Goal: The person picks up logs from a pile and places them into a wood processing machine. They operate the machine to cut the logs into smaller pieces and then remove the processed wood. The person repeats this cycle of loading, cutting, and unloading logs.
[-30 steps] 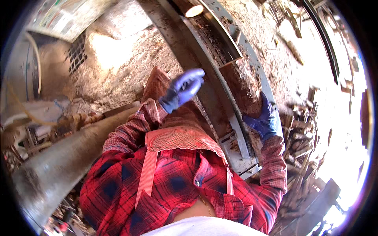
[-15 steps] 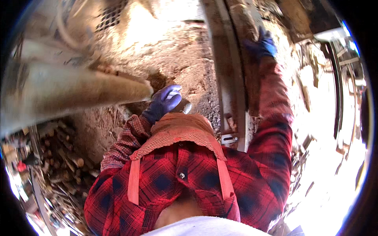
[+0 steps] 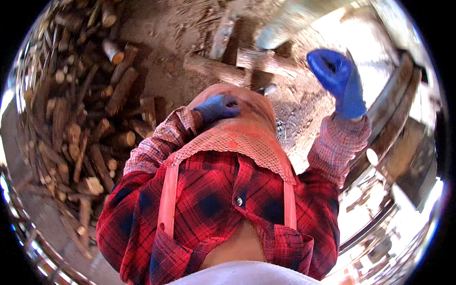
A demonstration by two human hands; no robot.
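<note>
— Where does the woodpile (image 3: 80,123) sit?
— Left of the apron bib (image 3: 237,137), on the ground.
— And the hands?
— The left hand (image 3: 218,107) rests on the bib's top edge; the right hand (image 3: 339,78) is raised to its right. Two logs (image 3: 228,66) lie beyond the bib.

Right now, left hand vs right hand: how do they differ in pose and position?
The left hand sits low and close to the body, curled against the pink mesh cloth at the chest; the right hand is raised and held out to the side. The left hand touches the cloth; whether the right hand holds anything cannot be told. Both wear blue gloves and red plaid sleeves.
</note>
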